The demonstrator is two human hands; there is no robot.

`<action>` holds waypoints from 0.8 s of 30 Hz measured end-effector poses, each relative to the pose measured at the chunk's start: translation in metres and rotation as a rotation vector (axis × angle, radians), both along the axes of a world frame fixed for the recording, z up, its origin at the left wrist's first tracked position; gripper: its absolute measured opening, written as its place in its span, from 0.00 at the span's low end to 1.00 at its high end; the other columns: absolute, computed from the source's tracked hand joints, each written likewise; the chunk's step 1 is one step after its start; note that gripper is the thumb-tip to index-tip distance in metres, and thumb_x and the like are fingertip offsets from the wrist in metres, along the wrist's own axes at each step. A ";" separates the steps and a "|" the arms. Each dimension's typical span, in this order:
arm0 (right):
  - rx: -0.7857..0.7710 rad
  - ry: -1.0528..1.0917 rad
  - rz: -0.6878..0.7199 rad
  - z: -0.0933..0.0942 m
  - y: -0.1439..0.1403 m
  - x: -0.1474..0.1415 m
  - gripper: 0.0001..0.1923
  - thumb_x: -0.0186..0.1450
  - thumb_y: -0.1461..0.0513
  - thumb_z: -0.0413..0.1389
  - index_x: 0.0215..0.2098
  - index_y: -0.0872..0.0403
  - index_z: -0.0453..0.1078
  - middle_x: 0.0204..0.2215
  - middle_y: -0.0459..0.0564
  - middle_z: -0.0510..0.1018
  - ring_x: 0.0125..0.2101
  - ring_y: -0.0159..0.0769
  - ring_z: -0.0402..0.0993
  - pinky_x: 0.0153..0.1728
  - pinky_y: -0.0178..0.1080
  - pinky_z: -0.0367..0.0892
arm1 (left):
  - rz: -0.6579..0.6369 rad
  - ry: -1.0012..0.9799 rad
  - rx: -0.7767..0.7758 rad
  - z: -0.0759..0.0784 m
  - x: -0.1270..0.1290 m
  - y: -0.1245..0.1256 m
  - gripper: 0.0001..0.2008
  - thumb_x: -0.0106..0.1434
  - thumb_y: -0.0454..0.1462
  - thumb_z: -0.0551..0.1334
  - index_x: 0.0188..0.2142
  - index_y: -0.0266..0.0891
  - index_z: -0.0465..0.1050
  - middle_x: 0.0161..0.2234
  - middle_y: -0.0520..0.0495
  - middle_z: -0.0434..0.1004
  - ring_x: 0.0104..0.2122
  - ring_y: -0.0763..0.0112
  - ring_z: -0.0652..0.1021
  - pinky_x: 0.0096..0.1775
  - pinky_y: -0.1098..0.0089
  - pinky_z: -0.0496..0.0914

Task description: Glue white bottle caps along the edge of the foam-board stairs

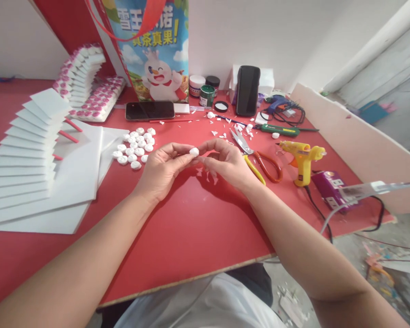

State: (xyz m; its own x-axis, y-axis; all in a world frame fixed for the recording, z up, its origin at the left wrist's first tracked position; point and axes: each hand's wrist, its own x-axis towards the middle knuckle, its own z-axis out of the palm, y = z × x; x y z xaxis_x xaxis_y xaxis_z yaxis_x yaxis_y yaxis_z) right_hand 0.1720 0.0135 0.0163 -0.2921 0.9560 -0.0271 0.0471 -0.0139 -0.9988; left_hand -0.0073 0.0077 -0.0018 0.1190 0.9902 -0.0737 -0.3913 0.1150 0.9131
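Note:
Above the middle of the red table [191,228], a small white rounded foam piece [193,151] is pinched by my left hand [166,164], between thumb and forefinger. From the other side, my right hand [227,161] closes its thumb and forefinger on the same piece. Its underside is hidden by my fingertips. Left of my hands lies a group of several similar white foam rounds [135,145] with carved-looking tops. Scissors [241,141] with one yellow and one orange handle lie open just beyond my right hand, among white foam scraps [219,135].
At left, a fanned white board structure [23,164] rests on white sheets [78,182]. Behind are a phone [149,110], a picture bag [153,54], paint jars [207,94] and an upright black phone [248,91]. At right are a green-handled tool [280,130], yellow glue gun [302,159] and purple box [331,187].

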 end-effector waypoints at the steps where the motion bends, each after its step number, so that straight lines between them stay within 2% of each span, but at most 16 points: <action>1: -0.011 -0.003 -0.004 0.000 0.000 -0.001 0.15 0.61 0.56 0.67 0.41 0.54 0.73 0.28 0.44 0.78 0.19 0.27 0.71 0.15 0.31 0.65 | 0.008 0.015 0.005 0.000 0.000 0.000 0.11 0.53 0.37 0.77 0.35 0.37 0.81 0.35 0.47 0.85 0.37 0.67 0.84 0.48 0.64 0.78; 4: -0.024 -0.006 -0.018 -0.002 0.001 -0.003 0.19 0.61 0.51 0.68 0.39 0.55 0.73 0.24 0.42 0.76 0.17 0.26 0.70 0.16 0.31 0.65 | 0.024 0.075 0.029 -0.002 0.000 -0.001 0.12 0.53 0.38 0.77 0.36 0.38 0.81 0.35 0.47 0.84 0.37 0.67 0.83 0.47 0.64 0.78; 9: -0.009 0.033 -0.032 -0.012 0.003 -0.006 0.24 0.57 0.46 0.71 0.37 0.55 0.72 0.26 0.44 0.78 0.19 0.26 0.69 0.17 0.30 0.64 | 0.023 0.175 0.097 -0.006 0.000 -0.003 0.13 0.53 0.41 0.77 0.36 0.39 0.82 0.37 0.46 0.84 0.39 0.63 0.83 0.48 0.63 0.77; 14: -0.046 0.076 -0.042 -0.018 0.006 -0.003 0.23 0.56 0.48 0.72 0.36 0.55 0.73 0.23 0.43 0.77 0.19 0.27 0.68 0.16 0.30 0.63 | 0.009 0.192 0.137 -0.004 0.001 -0.004 0.11 0.55 0.40 0.77 0.37 0.40 0.82 0.36 0.47 0.84 0.39 0.65 0.82 0.47 0.64 0.77; 19: -0.024 0.069 -0.057 -0.014 0.007 0.000 0.21 0.54 0.50 0.73 0.34 0.57 0.76 0.24 0.46 0.79 0.19 0.27 0.69 0.16 0.31 0.64 | -0.017 0.227 0.149 0.001 0.002 -0.007 0.13 0.55 0.39 0.76 0.39 0.39 0.83 0.38 0.46 0.86 0.41 0.64 0.83 0.49 0.64 0.77; 24: -0.017 0.053 -0.053 -0.011 0.007 0.001 0.20 0.53 0.52 0.74 0.34 0.58 0.78 0.21 0.45 0.78 0.18 0.27 0.68 0.15 0.30 0.63 | 0.001 0.215 0.100 0.000 0.003 -0.008 0.13 0.54 0.39 0.77 0.39 0.39 0.84 0.37 0.46 0.86 0.39 0.64 0.84 0.48 0.64 0.78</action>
State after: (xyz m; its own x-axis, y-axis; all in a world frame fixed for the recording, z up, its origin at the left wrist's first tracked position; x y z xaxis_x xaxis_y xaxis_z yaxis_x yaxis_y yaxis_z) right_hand 0.1732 0.0202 0.0057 -0.2427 0.9696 -0.0297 -0.0072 -0.0324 -0.9994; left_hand -0.0047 -0.0007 -0.0018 0.1098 0.9939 0.0012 -0.1866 0.0195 0.9822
